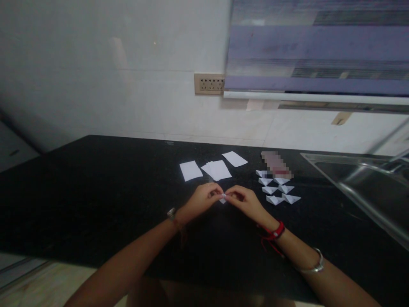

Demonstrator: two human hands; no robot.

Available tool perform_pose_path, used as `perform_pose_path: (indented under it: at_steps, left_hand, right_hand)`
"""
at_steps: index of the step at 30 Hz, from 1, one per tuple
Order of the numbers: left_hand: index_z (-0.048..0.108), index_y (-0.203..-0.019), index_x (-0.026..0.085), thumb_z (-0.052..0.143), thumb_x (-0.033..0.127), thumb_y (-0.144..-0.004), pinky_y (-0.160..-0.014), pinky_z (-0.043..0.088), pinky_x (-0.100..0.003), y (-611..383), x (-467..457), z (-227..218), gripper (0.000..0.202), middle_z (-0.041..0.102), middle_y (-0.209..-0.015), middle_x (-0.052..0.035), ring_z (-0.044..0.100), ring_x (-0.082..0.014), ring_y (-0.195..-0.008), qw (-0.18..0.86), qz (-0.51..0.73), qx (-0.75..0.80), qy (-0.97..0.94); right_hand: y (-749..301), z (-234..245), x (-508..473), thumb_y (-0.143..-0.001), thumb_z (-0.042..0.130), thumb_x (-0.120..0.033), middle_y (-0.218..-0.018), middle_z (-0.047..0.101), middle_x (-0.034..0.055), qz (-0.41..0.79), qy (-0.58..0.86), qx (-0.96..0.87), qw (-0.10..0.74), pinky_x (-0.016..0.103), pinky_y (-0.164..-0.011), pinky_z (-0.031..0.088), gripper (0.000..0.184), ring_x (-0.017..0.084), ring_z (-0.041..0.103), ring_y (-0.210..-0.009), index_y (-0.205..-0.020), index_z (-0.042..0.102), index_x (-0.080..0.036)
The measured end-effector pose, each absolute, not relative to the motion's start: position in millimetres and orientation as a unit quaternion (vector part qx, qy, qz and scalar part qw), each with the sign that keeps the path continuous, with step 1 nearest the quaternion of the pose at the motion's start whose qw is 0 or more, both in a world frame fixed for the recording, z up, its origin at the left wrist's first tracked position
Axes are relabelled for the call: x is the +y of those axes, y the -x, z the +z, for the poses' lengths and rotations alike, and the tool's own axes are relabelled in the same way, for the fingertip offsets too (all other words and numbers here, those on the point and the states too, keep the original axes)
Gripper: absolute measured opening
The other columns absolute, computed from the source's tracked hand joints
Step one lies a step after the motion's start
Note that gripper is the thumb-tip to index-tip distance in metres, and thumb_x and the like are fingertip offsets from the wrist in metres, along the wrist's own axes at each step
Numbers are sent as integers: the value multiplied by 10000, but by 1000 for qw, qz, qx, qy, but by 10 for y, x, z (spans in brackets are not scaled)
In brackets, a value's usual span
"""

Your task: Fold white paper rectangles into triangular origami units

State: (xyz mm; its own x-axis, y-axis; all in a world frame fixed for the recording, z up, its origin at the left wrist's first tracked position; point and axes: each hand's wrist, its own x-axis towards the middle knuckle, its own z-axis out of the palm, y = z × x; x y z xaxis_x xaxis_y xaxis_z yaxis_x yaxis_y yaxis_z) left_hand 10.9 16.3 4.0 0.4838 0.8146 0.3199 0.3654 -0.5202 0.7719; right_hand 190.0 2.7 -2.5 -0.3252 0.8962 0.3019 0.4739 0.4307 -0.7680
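Note:
A small piece of folded white paper (223,199) is pinched between my two hands, just above the dark countertop (111,200). My left hand (204,197) grips its left side with thumb and fingertips. On the opposite side, my right hand (243,200) holds it the same way, and the fingers hide most of the paper. Beyond my hands lie a stack of white paper sheets (220,169), a single sheet (191,170) to the left and another sheet (234,159) farther back. Several folded paper pieces (274,199) sit in rows to the right.
A blurred-out pinkish rectangular object (276,164) lies behind the folded pieces. At the right, a metal sink (343,192) is set into the counter. The tiled wall behind carries a socket panel (209,84) and a purple striped blind (303,51).

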Motion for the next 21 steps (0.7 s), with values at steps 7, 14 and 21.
perform_pose_path:
  at_steps: [7, 14, 21]
  left_hand:
    - [576, -705, 160, 520, 215, -740, -601, 377, -221, -140, 143, 37, 86, 569, -710, -8, 500, -123, -663, 307, 350, 374, -802]
    - [513, -684, 152, 512, 191, -721, -590, 388, -212, -173, 163, 25, 53, 521, -673, 13, 489, -109, -643, 406, 429, 399, -702]
    - [460, -742, 168, 487, 248, -766, -558, 390, -186, -250, 143, -2, 88, 499, -757, 11, 474, -78, -624, 530, 530, 349, -563]
  right_hand:
    - [-1877, 26, 5, -757, 524, -282, -703, 590, 21, 256, 443, -783, 354, 235, -569, 373, 139, 122, 513, -623, -725, 608, -176]
    - [-1873, 25, 5, -768, 503, -295, -639, 539, 8, 252, 459, -745, 412, 238, -542, 373, 144, 124, 491, -584, -708, 564, -179]
    - [-1874, 26, -22, -805, 453, -292, -616, 489, -3, 287, 419, -712, 485, 238, -535, 374, 142, 116, 472, -562, -726, 498, -183]
